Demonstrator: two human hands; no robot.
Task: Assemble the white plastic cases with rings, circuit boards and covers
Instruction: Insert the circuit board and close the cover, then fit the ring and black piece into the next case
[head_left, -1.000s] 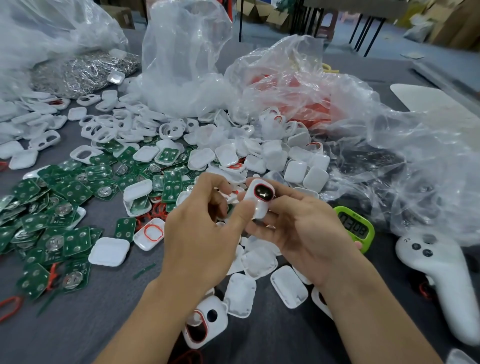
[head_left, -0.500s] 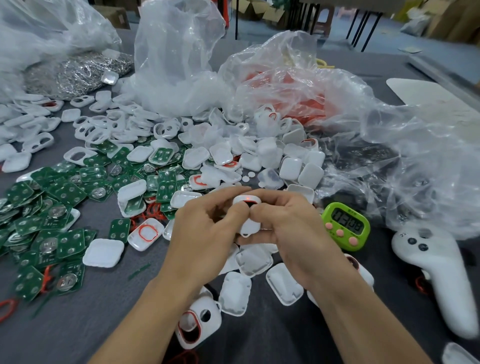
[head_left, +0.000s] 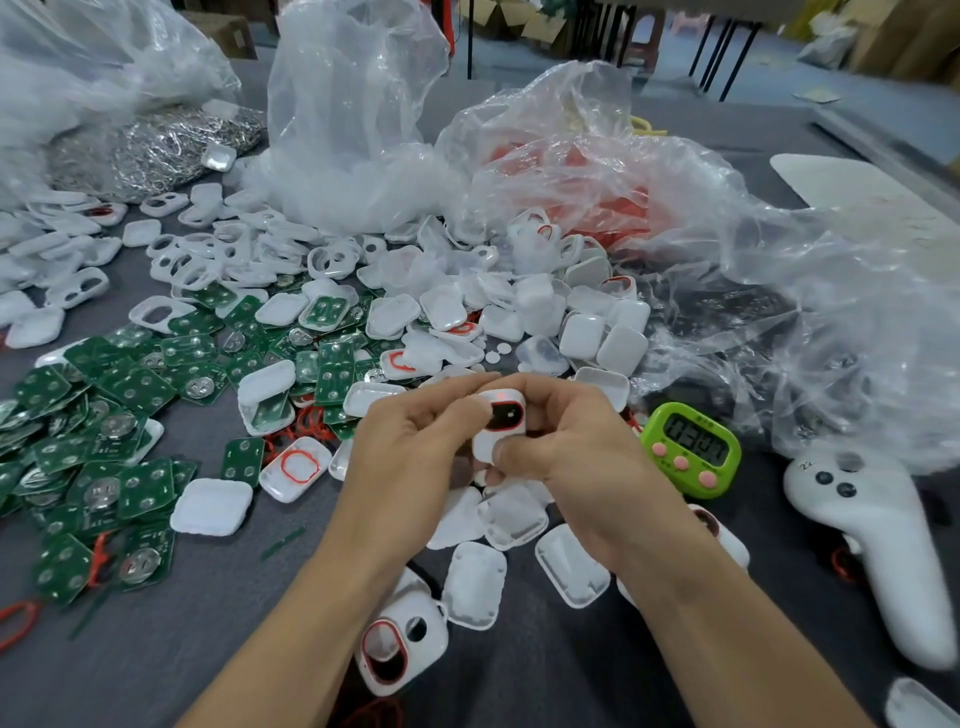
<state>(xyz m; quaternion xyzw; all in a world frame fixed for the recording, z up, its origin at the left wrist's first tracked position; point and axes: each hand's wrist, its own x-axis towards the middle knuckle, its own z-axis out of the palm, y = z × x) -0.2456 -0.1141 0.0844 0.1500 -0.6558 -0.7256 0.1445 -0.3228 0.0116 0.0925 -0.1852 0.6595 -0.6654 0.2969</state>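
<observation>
The white case (head_left: 500, 426) looked smooth glossy plastic; the bags (head_left: 597, 171) were thin, crinkled, clear film; the table (head_left: 182, 649) wore matt grey cloth

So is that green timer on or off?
On: the green timer shows dark digits on its screen, too blurred to read.

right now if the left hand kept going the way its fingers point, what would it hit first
The white case that the left hand is pinching. Just past it are the curled fingers of the right hand, which grips the same case; the gap between them is hard to judge.
</observation>
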